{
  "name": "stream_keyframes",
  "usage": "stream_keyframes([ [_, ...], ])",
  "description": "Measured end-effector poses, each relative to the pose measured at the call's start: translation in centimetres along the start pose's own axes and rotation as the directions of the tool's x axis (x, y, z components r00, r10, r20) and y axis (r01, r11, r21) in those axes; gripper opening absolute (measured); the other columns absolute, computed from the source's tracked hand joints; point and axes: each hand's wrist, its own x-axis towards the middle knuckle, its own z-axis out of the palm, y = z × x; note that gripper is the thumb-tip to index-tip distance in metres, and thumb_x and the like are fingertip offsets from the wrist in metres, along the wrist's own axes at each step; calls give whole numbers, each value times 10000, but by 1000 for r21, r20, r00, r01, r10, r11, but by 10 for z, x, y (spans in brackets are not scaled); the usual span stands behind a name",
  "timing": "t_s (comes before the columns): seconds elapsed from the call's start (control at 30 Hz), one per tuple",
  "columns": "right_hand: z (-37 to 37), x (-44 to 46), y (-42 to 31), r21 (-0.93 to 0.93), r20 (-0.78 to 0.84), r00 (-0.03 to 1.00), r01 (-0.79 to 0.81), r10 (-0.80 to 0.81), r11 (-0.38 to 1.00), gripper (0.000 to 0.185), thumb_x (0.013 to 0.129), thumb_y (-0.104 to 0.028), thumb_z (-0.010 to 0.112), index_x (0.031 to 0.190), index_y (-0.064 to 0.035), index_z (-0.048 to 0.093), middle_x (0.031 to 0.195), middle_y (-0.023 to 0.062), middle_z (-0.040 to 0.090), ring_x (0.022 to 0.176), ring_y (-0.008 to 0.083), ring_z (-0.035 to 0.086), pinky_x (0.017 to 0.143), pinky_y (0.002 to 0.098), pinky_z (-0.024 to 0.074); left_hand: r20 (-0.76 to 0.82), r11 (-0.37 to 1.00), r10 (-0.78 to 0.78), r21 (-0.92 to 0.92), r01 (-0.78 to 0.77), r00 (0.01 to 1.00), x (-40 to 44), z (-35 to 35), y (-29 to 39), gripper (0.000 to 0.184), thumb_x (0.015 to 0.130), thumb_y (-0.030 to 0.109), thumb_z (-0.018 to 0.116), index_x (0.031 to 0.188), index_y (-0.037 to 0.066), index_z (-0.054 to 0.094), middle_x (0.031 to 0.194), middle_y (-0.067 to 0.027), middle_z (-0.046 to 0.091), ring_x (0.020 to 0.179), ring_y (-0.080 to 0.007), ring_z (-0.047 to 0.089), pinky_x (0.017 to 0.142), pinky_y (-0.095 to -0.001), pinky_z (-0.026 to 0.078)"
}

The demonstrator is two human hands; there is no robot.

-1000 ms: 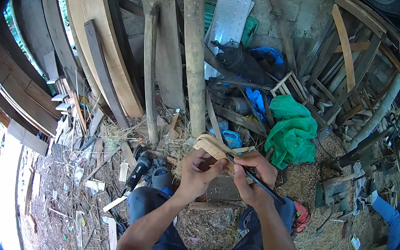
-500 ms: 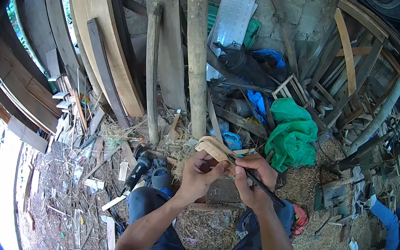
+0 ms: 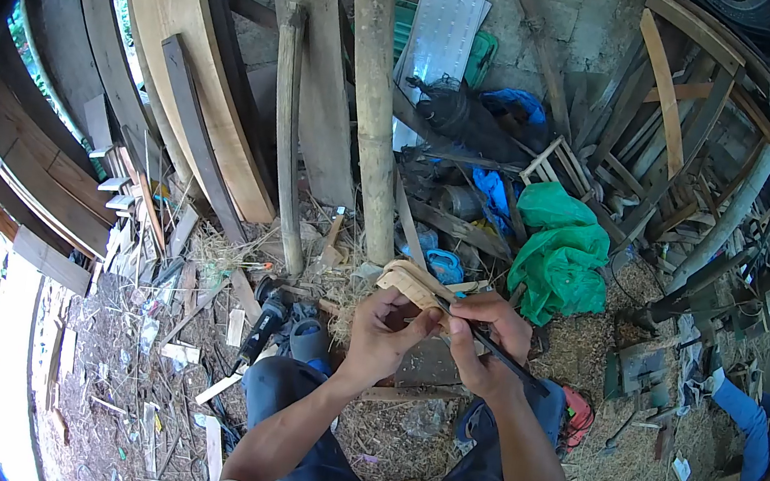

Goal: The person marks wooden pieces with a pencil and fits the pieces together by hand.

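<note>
In the head view a small pale carved wooden piece [image 3: 409,283] is held above my lap, its rounded end tilted up to the left. My left hand [image 3: 381,344] grips it from below, the thumb pressed near its lower edge. My right hand [image 3: 491,348] is closed around a long, thin dark tool [image 3: 519,375]. The tool's front end meets the right part of the wooden piece, and its back end sticks out past my palm to the lower right. Fingers partly hide where tool and wood touch, and I cannot tell what kind of tool it is.
An angle grinder [image 3: 265,327] lies on the littered ground left of my knees. Tall planks [image 3: 201,54] and a round post [image 3: 374,114] stand ahead. A green plastic bag [image 3: 563,262] lies right of the post. A red object [image 3: 578,417] sits beside my right knee.
The view has shifted very slightly, so the background sits a little to the left. Both hands keep their hold on the wooden piece and the tool, almost in the same place.
</note>
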Motion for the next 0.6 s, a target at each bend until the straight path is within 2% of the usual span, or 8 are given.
stream_keyframes([
  [0.13, 0, 1, -2, -8, 15, 1000, -18, 18, 1000, 113, 775, -31, 644, 875, 14, 615, 796, 135, 641, 621, 170, 604, 520, 247, 446, 7, 998, -7, 63, 7, 1000, -1, -3, 0, 191, 852, 49, 640, 1003, -39, 564, 870, -100, 665, 774, -116, 641, 694, -237, 522],
  [0.2, 1, 2, -4, -16, 16, 1000, -19, 19, 1000, 112, 775, -30, 644, 874, 13, 616, 797, 135, 642, 621, 169, 604, 518, 246, 442, 37, 994, -14, 108, 10, 999, -1, -3, 3, 195, 849, -13, 603, 1036, -41, 553, 914, -82, 638, 816, -113, 622, 701, -248, 513],
  [0.53, 1, 1, -4, -13, 16, 999, -48, 48, 999, 104, 777, -30, 644, 869, 12, 620, 794, 125, 640, 621, 153, 596, 521, 243, 439, 12, 992, -8, 128, 6, 1000, -3, -3, 4, 186, 840, -13, 615, 1016, -36, 561, 892, -72, 644, 782, -92, 617, 679, -228, 505],
  [0.6, 2, 1, -4, -9, 19, 999, -48, 48, 999, 104, 776, -29, 644, 870, 11, 621, 797, 125, 641, 623, 154, 597, 522, 244, 440, 10, 988, -49, 148, 47, 999, -2, -2, 7, 190, 838, -10, 618, 1017, -36, 560, 896, -73, 645, 785, -91, 617, 676, -221, 500],
])
